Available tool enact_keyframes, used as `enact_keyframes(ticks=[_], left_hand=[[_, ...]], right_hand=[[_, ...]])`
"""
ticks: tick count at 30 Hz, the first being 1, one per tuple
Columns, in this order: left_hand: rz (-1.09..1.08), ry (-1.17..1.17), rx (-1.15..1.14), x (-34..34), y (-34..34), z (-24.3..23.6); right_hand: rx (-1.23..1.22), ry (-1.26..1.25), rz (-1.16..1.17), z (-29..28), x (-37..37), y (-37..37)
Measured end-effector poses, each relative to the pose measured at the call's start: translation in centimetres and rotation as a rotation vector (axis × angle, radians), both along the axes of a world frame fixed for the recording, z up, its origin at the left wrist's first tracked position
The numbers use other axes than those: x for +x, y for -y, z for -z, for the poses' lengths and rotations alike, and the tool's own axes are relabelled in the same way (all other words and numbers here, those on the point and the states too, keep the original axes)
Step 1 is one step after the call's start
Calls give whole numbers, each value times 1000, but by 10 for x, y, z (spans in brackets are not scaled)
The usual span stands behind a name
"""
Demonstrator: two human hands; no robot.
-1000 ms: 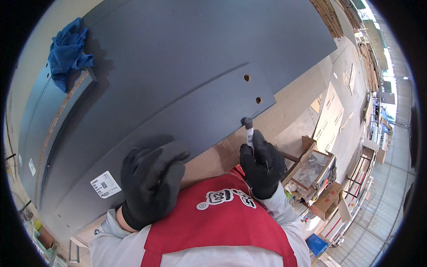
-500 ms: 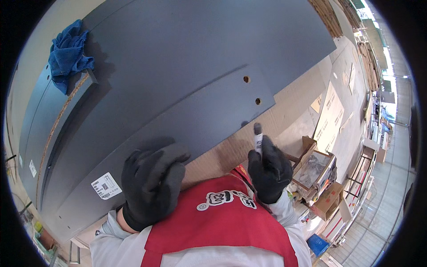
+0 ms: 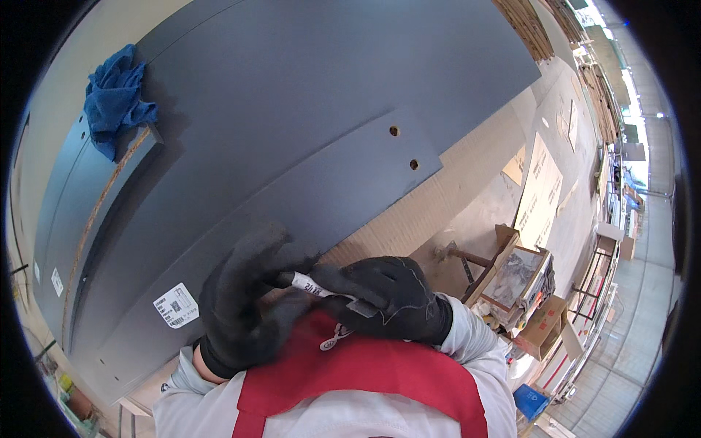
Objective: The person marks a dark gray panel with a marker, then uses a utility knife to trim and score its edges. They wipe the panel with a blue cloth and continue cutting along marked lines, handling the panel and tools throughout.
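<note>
The R hand (image 3: 387, 292), in a black work glove, is pos. palm-in at the near center, above the bib of the red apron (image 3: 365, 376). Its fingers are closed on a marker pen (image 3: 308, 285) w/ white barrel and dk tip end. The pen lies btwn both hands, approx. crosswise, dk end to the left. A loose thread (image 3: 421, 277) runs over the back of the R glove.

The L hand (image 3: 248, 306), also black-gloved, is at the left of the pen. Its fingers are bent, partly open, around the pen's dk end; the area is blurred, so whether they grip the end can't be told.

Beyond the hands, a narrow dk-gray panel (image 3: 343, 179) lies on a wide dk-gray panel (image 3: 343, 66). The narrow panel has two round holes at its far right end, w/ a white printed label (image 3: 176, 305) at its near left part, just left of the L hand. Corrugated cardboard (image 3: 420, 193) shows along the narrow panel's right edge.

At far left, a third panel (image 3: 69, 212) shows a raw chipboard edge; a crumpled blue cloth (image 3: 115, 98) is draped over its far end.

To the right of the R hand: an open-topped box (image 3: 541, 274), contents unclear; nearer, an open carton (image 3: 542, 330); nearest, a blue container (image 3: 531, 401). Flat cardboard sheets (image 3: 539, 190) lie on the floor, far right.
</note>
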State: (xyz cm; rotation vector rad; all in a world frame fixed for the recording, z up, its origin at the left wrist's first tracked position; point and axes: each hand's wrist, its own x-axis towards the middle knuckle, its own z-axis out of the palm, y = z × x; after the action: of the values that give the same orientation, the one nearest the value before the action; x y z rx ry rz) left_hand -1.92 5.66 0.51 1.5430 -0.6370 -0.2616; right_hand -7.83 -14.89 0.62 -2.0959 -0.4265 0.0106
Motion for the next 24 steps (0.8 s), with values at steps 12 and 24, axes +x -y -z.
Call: enact_keyframes(ticks=[12, 24], left_hand=[[-112, -257, -152, -2, -3, 2], [-211, -291, -99, 4, -5, -5]], right_hand=[[762, -239, 345, 8, -16, 59], [675, -591, 674, 2, -18, 42]])
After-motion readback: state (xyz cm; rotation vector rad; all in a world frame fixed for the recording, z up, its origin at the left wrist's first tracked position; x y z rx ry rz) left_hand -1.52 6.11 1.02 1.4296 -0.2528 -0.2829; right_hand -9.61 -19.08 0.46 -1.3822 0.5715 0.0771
